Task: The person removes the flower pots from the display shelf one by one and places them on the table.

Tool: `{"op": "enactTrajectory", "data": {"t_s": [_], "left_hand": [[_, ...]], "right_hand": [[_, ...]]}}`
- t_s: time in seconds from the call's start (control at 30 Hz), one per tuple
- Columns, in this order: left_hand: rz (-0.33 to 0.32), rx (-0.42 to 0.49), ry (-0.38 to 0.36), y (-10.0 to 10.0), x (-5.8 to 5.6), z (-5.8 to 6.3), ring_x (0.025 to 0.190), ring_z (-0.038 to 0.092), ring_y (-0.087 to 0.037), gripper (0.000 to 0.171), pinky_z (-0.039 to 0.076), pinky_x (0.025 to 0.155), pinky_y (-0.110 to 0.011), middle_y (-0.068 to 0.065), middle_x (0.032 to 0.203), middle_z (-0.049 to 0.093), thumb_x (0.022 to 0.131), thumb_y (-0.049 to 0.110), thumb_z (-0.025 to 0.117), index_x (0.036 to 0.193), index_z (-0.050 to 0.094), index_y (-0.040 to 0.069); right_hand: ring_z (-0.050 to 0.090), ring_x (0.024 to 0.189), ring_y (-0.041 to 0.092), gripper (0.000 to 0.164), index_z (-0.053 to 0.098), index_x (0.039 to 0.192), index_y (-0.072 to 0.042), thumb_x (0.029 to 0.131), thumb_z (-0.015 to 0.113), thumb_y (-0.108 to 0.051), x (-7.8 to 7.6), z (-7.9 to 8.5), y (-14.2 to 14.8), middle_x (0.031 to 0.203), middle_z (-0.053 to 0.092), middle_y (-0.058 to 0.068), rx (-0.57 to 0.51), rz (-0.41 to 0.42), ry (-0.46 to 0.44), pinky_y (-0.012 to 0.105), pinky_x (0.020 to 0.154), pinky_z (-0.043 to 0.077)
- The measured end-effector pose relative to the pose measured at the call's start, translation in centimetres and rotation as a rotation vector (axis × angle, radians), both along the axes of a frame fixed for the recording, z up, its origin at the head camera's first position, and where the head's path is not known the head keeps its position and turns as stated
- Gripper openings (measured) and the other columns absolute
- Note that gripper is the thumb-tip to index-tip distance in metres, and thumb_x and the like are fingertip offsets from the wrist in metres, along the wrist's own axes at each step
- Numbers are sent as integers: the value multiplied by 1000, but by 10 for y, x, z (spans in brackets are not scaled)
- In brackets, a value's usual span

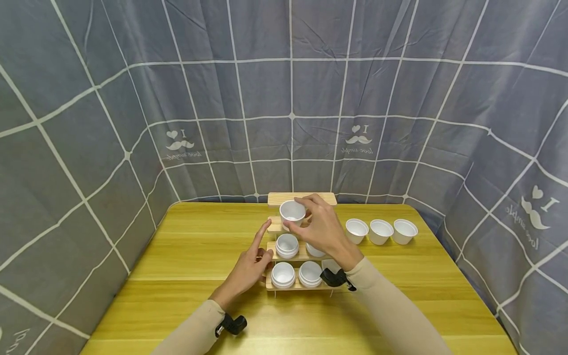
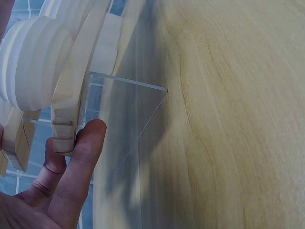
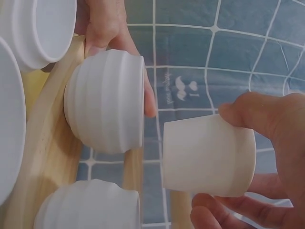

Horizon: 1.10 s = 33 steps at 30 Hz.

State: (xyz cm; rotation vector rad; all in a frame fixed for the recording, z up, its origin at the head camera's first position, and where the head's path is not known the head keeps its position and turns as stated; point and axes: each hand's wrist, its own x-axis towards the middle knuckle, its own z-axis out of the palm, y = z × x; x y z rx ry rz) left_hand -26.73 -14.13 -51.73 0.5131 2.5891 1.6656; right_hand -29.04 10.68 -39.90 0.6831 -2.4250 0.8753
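Note:
A white cup [image 1: 293,211] is pinched by its sides between the thumb and fingers of my right hand [image 1: 323,224]. In the right wrist view this smooth, tapered cup [image 3: 209,155] hangs beside a ribbed white cup [image 3: 107,100] on a shelf. The cups stand on a tiered wooden stand [image 1: 301,198] with clear side supports. My left hand [image 1: 246,266] holds the stand's left side, its index finger stretched up toward a higher shelf. In the left wrist view its fingers [image 2: 88,148] lie around the end of a shelf [image 2: 71,105].
To the right of the stand, a row of three white cups [image 1: 380,231] stands on the wooden table [image 1: 199,246]. The lower two shelves carry several white cups [image 1: 283,274]; my right forearm partly covers some. A grey checked curtain [image 1: 262,93] surrounds the table's back and sides.

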Motion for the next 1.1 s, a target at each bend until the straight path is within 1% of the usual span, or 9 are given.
{"op": "enactTrajectory", "data": {"t_s": [0.1, 0.33, 0.63, 0.8, 0.97, 1.1], "left_hand": [[5, -10, 11, 0, 0, 0, 84, 70, -20, 84, 62, 62, -33, -9, 86, 74, 121, 24, 60, 183, 17, 60], [3, -28, 31, -1, 0, 1, 84, 71, -17, 84, 61, 67, -31, -4, 85, 75, 120, 24, 60, 184, 16, 58], [8, -24, 30, -1, 0, 1, 83, 69, -16, 84, 60, 65, -31, -4, 84, 73, 120, 23, 60, 184, 17, 58], [10, -26, 33, -1, 1, 1, 83, 70, -16, 85, 60, 68, -31, -4, 85, 74, 120, 22, 60, 184, 17, 59], [11, -39, 47, -1, 1, 0, 83, 70, -16, 85, 58, 75, -31, -3, 84, 73, 120, 22, 60, 184, 16, 58], [7, -38, 50, -1, 2, -1, 83, 70, -16, 85, 58, 75, -31, -4, 85, 74, 120, 22, 61, 184, 16, 57]], "right_hand": [[82, 93, 25, 69, 78, 147, 2, 95, 99, -37, 2, 1, 2, 136, 78, 18, 3, -10, 13, 31, 74, 70], [81, 94, 25, 70, 77, 148, 2, 94, 100, -36, 5, 5, 7, 137, 78, 18, 5, -28, 23, 34, 76, 70], [79, 93, 29, 69, 78, 147, 2, 93, 100, -33, 7, 8, 19, 134, 79, 20, 1, -42, 50, 38, 76, 69], [80, 92, 29, 68, 78, 146, 3, 92, 101, -32, 7, 8, 25, 133, 79, 20, -8, -46, 59, 38, 76, 70], [80, 92, 29, 67, 79, 146, 1, 92, 101, -31, 8, 7, 33, 134, 79, 19, -17, -53, 58, 38, 75, 69], [80, 91, 29, 65, 79, 146, 0, 93, 101, -30, 9, 6, 39, 131, 80, 18, -19, -63, 56, 37, 75, 69]]}}
